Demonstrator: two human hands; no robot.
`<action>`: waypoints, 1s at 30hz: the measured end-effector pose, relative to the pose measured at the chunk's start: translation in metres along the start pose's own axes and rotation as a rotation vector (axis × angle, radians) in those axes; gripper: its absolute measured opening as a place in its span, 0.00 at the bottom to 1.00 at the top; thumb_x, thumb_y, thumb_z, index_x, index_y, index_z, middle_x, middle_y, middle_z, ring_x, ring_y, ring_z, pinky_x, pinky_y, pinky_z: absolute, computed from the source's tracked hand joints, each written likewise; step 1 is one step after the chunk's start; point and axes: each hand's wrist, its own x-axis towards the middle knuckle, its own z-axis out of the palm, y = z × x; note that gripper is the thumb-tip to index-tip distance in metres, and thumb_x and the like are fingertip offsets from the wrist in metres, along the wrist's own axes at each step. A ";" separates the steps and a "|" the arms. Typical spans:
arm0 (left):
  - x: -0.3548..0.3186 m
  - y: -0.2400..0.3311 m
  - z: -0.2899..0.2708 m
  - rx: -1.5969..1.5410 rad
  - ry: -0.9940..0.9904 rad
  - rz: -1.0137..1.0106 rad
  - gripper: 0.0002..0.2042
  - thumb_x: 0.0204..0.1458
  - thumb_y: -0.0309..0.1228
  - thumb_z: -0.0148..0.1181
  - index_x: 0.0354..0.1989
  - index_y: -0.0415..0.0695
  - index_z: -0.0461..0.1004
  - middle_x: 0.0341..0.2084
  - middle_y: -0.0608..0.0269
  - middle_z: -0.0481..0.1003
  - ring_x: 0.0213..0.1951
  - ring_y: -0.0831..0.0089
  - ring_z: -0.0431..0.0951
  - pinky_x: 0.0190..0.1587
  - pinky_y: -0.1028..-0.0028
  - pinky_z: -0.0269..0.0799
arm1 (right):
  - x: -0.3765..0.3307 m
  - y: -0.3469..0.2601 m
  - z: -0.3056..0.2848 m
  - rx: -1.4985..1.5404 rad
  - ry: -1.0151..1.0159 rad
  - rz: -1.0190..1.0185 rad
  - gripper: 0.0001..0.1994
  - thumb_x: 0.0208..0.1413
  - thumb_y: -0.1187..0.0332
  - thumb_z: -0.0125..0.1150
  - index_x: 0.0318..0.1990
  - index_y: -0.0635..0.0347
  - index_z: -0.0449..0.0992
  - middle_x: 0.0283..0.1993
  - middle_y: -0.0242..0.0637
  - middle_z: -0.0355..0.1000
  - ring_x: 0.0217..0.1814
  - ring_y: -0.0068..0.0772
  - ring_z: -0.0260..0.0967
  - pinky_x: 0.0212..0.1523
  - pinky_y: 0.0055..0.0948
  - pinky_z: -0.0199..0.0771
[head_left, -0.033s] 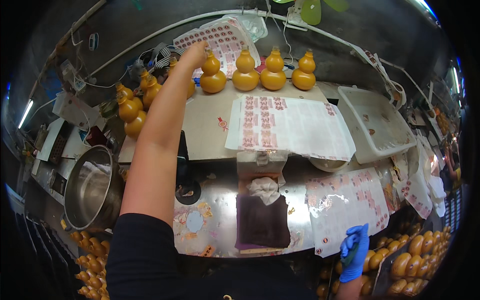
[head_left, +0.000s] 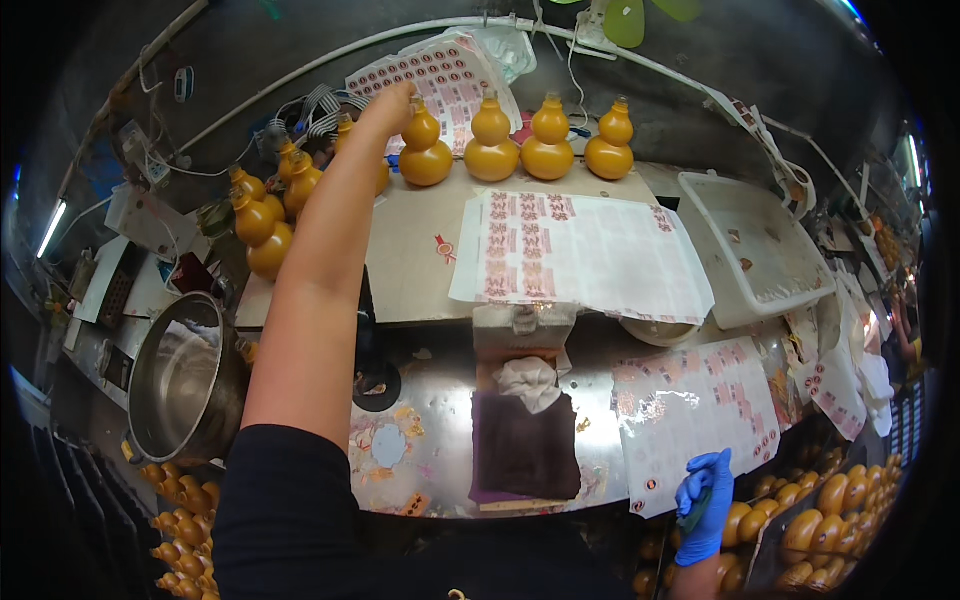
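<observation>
My bare left hand reaches far forward, its fingers closed at the neck of an orange-yellow gourd-shaped bottle. That bottle stands upright at the left of a row with other gourd bottles on the back board. My right hand, in a blue glove, is low at the right near the bench's front edge. Its fingers curl round a small dark green piece, mostly hidden. Beside it lies a sheet of transfer stickers, and a larger printed sheet covers part of the board.
More gourd bottles stand behind my left forearm. A steel pot is at left, a white plastic tub at right. A dark cloth and crumpled white tissue lie at centre. Crates of bottles flank the bench below.
My right hand has shifted very slightly to the left. My left hand stays at the bottle's neck.
</observation>
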 end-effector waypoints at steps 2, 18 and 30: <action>0.011 0.001 0.008 0.017 -0.080 -0.029 0.16 0.48 0.34 0.61 0.45 0.43 0.74 0.37 0.48 0.77 0.45 0.53 0.76 0.46 0.61 0.71 | 0.008 0.007 0.002 -0.015 -0.008 0.030 0.23 0.66 0.49 0.43 0.29 0.61 0.68 0.12 0.26 0.49 0.07 0.20 0.45 0.08 0.20 0.45; -0.133 -0.012 -0.209 -0.264 0.141 0.238 0.08 0.55 0.30 0.60 0.36 0.38 0.78 0.44 0.64 0.77 0.41 0.79 0.75 0.45 0.77 0.72 | 0.008 0.042 0.038 0.112 -0.185 0.172 0.21 0.67 0.52 0.41 0.31 0.61 0.68 0.13 0.27 0.49 0.07 0.20 0.44 0.07 0.20 0.46; -0.383 -0.069 -0.359 0.375 0.004 0.069 0.05 0.49 0.26 0.60 0.31 0.39 0.77 0.41 0.66 0.77 0.37 0.66 0.78 0.40 0.72 0.73 | -0.003 0.069 0.074 0.097 -0.464 0.211 0.19 0.67 0.53 0.41 0.31 0.59 0.68 0.12 0.27 0.50 0.07 0.18 0.45 0.09 0.19 0.47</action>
